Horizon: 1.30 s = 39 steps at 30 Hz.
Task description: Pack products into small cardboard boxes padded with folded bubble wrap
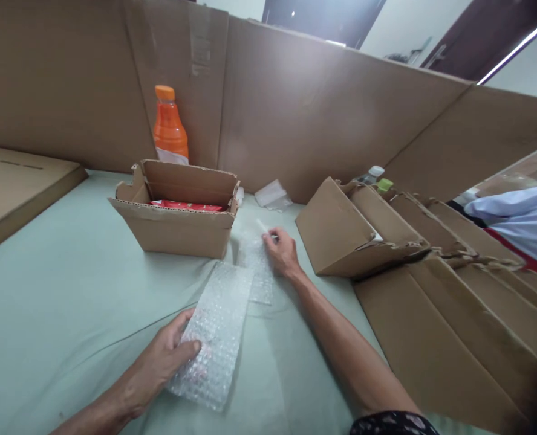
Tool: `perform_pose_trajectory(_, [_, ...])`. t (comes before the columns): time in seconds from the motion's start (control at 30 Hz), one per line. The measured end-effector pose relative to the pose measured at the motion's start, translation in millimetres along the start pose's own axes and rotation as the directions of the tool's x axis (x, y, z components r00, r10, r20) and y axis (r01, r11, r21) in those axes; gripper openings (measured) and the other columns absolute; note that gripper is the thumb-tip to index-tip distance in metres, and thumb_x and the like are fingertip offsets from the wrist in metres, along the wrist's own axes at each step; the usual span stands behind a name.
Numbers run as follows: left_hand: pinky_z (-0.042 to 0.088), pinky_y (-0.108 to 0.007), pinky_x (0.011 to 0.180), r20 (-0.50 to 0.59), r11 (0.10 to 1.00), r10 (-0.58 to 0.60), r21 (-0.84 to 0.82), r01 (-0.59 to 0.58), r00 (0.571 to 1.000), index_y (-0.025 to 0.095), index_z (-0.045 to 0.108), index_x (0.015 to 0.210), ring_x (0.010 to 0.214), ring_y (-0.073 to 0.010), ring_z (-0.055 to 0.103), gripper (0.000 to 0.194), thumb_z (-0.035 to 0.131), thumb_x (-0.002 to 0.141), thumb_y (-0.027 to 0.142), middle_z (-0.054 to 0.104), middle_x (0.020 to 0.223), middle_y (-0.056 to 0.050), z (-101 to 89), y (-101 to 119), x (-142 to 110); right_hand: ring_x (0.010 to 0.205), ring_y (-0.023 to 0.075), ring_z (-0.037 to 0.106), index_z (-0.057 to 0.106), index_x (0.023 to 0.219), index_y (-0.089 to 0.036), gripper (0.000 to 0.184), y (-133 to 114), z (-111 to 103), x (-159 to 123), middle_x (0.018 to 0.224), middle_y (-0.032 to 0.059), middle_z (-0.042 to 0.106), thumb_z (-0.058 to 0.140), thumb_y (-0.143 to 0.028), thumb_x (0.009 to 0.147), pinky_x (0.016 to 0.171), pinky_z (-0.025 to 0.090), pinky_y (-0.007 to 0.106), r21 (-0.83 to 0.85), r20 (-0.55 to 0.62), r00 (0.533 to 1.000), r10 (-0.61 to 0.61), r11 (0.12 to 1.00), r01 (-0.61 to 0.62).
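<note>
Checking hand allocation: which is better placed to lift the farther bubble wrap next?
Right, probably: the right hand is at the farther bubble wrap, while the left hand holds the nearer bubble wrap.

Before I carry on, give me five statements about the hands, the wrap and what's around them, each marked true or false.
1. The left hand holds bubble wrap. True.
2. The right hand is inside the open box. False: the right hand is outside, to the right of the open box in the picture.
3. The orange bottle lies on its side. False: the orange bottle stands upright, behind the open box.
4. Something red shows inside the open box. True.
5. A second piece of wrap shows beside the right hand. True.
</note>
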<state>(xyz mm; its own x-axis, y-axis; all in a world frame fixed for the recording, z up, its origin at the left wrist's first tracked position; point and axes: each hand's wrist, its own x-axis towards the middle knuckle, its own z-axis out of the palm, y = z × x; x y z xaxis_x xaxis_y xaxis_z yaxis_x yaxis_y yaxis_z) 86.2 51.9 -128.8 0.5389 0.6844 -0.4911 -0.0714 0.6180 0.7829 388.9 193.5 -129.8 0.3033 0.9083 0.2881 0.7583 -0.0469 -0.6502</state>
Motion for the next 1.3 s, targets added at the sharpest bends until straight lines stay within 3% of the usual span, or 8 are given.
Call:
perform_pose_trajectory(0.2, [0.049,-0.031,0.069,0.081,1.0,0.002,-0.03,0.001,0.997,0.019,0.029,0.152,0.077,-0.0202,0.063,0.094,0.077,0.077,0.049,0.069,0.1,-0.009,20.0,4,21,0.06,0.0134,0.058,0.058,0.091,-0.022,0.018,-34,-85,3,0.078,-0.0022,0.064,0.064,-0.038,0.083,0.058,0.049,0.027,0.244,-0.215,0.967,-0.138,0.951,0.19])
perform_pose_trajectory(0.37, [0.046,-0.03,0.074,0.007,1.0,0.012,0.027,-0.012,1.0,0.022,0.008,0.158,0.082,-0.0204,0.062,0.108,0.075,0.078,0.052,0.067,0.1,-0.007,21.1,0,17,0.06,0.011,0.058,0.062,0.089,-0.024,0.021,-77,-124,-15,0.078,-0.0035,0.066,0.077,-0.032,0.076,0.055,0.049,0.024,0.688,-0.073,0.997,-0.038,0.721,0.078])
perform_pose_trajectory(0.53, [0.049,-0.031,0.067,-0.017,0.997,0.049,0.056,-0.048,0.999,0.026,0.0,0.159,0.075,-0.0171,0.057,0.109,0.072,0.081,0.048,0.063,0.109,-0.01,13.3,-10,3,0.064,0.0129,0.062,0.063,0.091,-0.024,0.028,-74,-95,-33,0.079,-0.0034,0.067,0.08,-0.035,0.072,0.059,0.053,0.026,0.796,0.271,0.958,0.091,0.539,-0.276])
perform_pose_trajectory(0.7, [0.052,-0.03,0.064,-0.01,0.997,0.069,0.023,-0.069,0.998,0.026,0.003,0.159,0.07,-0.0134,0.056,0.101,0.069,0.084,0.043,0.062,0.116,-0.012,7.3,-19,-3,0.057,0.0138,0.058,0.054,0.09,-0.023,0.043,-39,-31,-48,0.069,-0.0048,0.063,0.078,-0.046,0.064,0.054,0.048,0.026,0.703,0.318,0.924,0.213,0.601,-0.38])
perform_pose_trajectory(0.87, [0.051,-0.029,0.063,0.008,0.997,0.069,0.028,-0.07,0.998,0.024,0.011,0.159,0.07,-0.0136,0.054,0.096,0.068,0.083,0.039,0.064,0.106,-0.008,8.7,-16,-5,0.053,0.0124,0.054,0.05,0.091,-0.023,0.042,-12,5,-58,0.064,-0.007,0.06,0.074,-0.043,0.063,0.053,0.043,0.024,0.615,0.259,0.94,0.221,0.713,-0.337])
perform_pose_trajectory(1.07, [0.049,-0.032,0.066,0.006,0.986,-0.001,0.167,0.0,1.0,0.017,0.04,0.147,0.072,-0.0155,0.058,0.075,0.064,0.081,0.042,0.061,0.096,-0.004,8.2,-16,-4,0.08,0.0199,0.065,0.052,0.115,-0.021,0.053,0,9,-57,0.095,0.0036,0.07,0.07,-0.038,0.068,0.074,0.052,0.033,0.486,0.195,0.964,0.179,0.836,-0.254])
perform_pose_trajectory(1.2, [0.045,-0.033,0.073,0.005,0.959,-0.061,0.279,0.057,0.998,0.016,0.057,0.13,0.064,-0.0143,0.062,0.054,0.062,0.084,0.043,0.06,0.083,0.001,7.5,-13,-7,0.109,0.0276,0.061,0.05,0.135,-0.02,0.064,2,-5,-63,0.137,0.0158,0.058,0.069,-0.034,0.076,0.101,0.044,0.048,0.184,0.021,1.0,-0.005,0.983,0.001])
perform_pose_trajectory(1.3, [0.044,-0.032,0.073,0.003,0.962,-0.075,0.262,0.072,0.997,0.018,0.063,0.121,0.065,-0.015,0.064,0.047,0.064,0.082,0.043,0.064,0.084,0.0,11.5,-4,-9,0.122,0.0312,0.057,0.056,0.133,-0.021,0.05,3,-20,-78,0.139,0.0157,0.058,0.063,-0.031,0.085,0.107,0.039,0.054,-0.013,0.033,0.978,-0.204,0.979,0.205])
